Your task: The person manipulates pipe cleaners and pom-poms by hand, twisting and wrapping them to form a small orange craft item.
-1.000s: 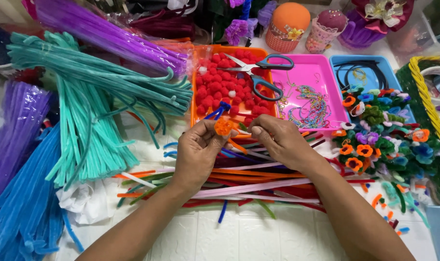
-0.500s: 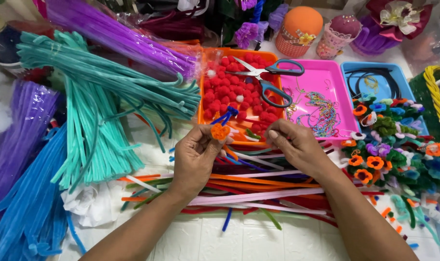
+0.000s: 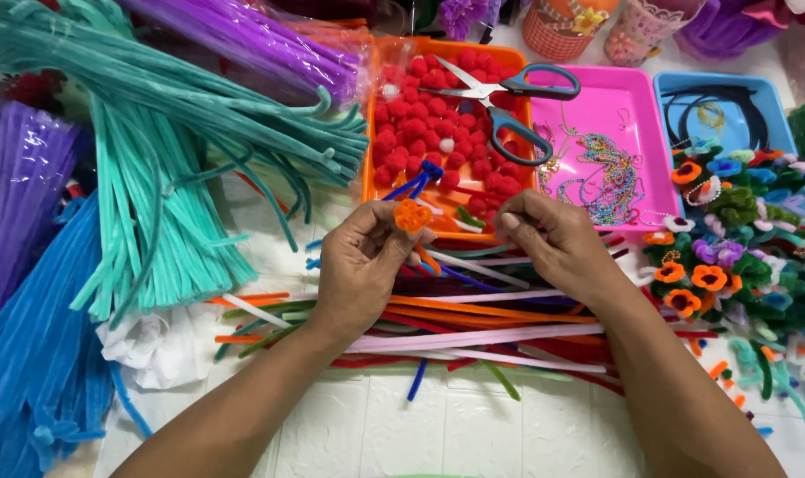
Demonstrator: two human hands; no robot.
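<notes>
So your left hand (image 3: 360, 265) has its fingers pinched around a little orange pipe-cleaner flower (image 3: 412, 215), held up just in front of the orange tray (image 3: 371, 177) full of red pom-poms (image 3: 420, 133). Your right hand (image 3: 557, 243) sits just beside it, fingers curled and pinched together at the tips near the tray's front edge; whether there's something between them I honestly can't tell, it's too small to make out.

Under both hands there's a loose heap of mixed pipe cleaners (image 3: 473, 327) in orange, pink, red and white lying across the white desk (image 3: 402, 425). A pair of blue-handled scissors (image 3: 508, 102) rests across the pom-pom tray and the pink tray (image 3: 637, 124) next to it. Off to your left are big bundles of teal pipe cleaners (image 3: 146, 177), and on your right a pile of finished little flowers (image 3: 739, 257).
</notes>
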